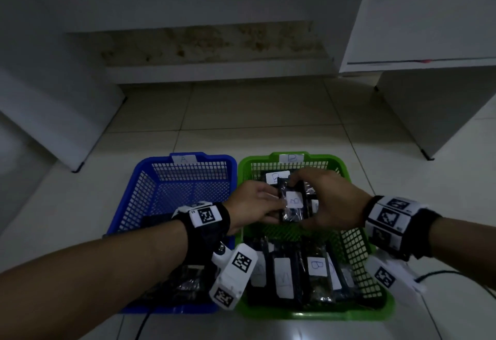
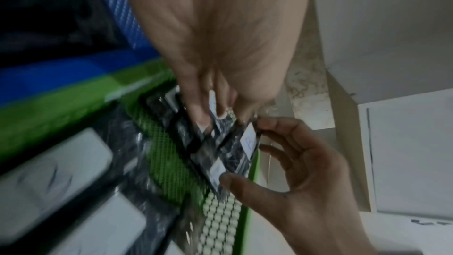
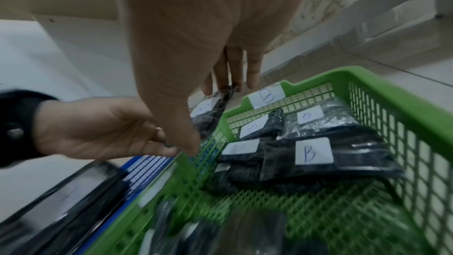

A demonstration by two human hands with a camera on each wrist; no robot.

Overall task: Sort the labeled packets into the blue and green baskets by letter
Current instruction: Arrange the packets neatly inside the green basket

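Observation:
A blue basket (image 1: pixel 139 192) tagged A stands left of a green basket (image 1: pixel 341 168) tagged B. Above the green basket's far half both hands hold a black packet (image 1: pixel 294 203) with a white B label. My right hand (image 1: pixel 319 197) grips it from the right, fingers on its top edge and thumb (image 2: pixel 228 179) at its bottom. My left hand (image 1: pixel 268 203) pinches its left edge; the left fingertips (image 2: pixel 203 121) curl onto black plastic. The same packet (image 3: pixel 210 115) hangs under the right fingers (image 3: pixel 230 82). Whether a second packet is stacked with it, I cannot tell.
Several B packets (image 3: pixel 313 152) lie in the green basket's far end. More labeled packets (image 1: pixel 316 267) fill its near end, and dark packets (image 1: pixel 177 280) sit in the blue basket's near end. White cabinets (image 1: pixel 429 17) stand behind on the tiled floor (image 1: pixel 255 114).

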